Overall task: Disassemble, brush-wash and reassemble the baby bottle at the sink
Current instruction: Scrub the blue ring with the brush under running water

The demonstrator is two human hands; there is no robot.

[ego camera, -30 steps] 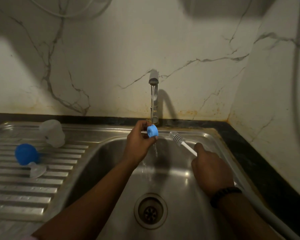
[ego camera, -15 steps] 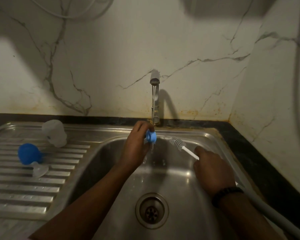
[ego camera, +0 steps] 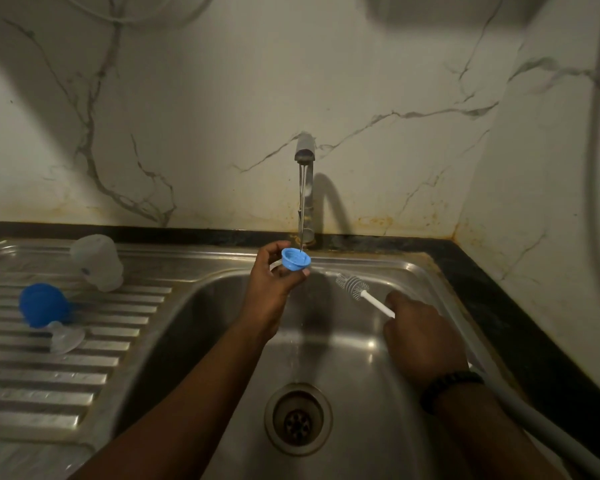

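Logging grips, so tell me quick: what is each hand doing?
Left hand: closed on blue ring.
Right hand: closed on brush handle.

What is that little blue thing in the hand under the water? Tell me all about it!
The small blue ring looks like smooth plastic, round and hollow like a shallow cup, probably the bottle's screw collar. It is tilted, its open side facing up towards the camera. The left hand pinches it by its sides with the fingers, above the sink. A thin stream from the tap lands on its rim.
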